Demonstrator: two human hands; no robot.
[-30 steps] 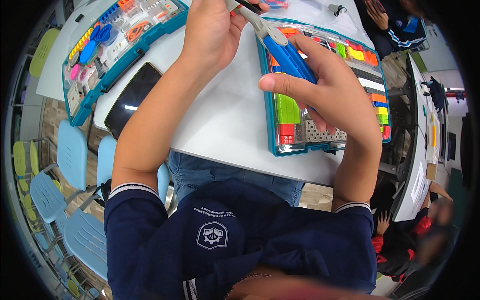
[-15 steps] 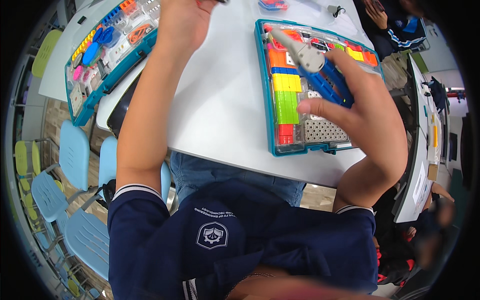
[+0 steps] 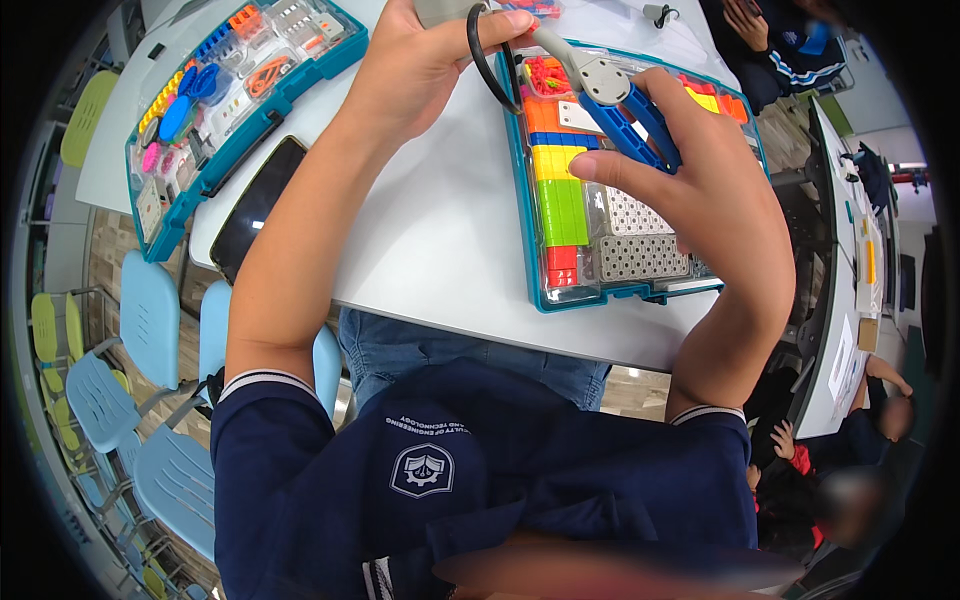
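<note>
My left hand [image 3: 415,75], at the top edge, is closed on a grey part with a black cable [image 3: 478,60] looping out of it. The part is mostly cut off by the frame. In my right hand [image 3: 705,150] are plastic pliers [image 3: 603,85] with grey jaws and blue handles, thumb and fingers around the spread handles. The jaw tips reach the left fingertips, near a small red bit; whether they grip it I cannot tell. Beneath the pliers lies a teal case [image 3: 537,262] of coloured building parts.
Another teal case [image 3: 285,97] with sorted parts stands at the left. A dark phone [image 3: 258,210] lies beside my left forearm on the white table [image 3: 420,240]. Blue chairs [image 3: 150,310] stand to the left. Other people are seated at the right, one with a hand [image 3: 745,25] on a phone.
My left hand has come down and right, bringing the grey part and black cable into view. The pliers have moved left and up, so their tips now meet the left fingers.
</note>
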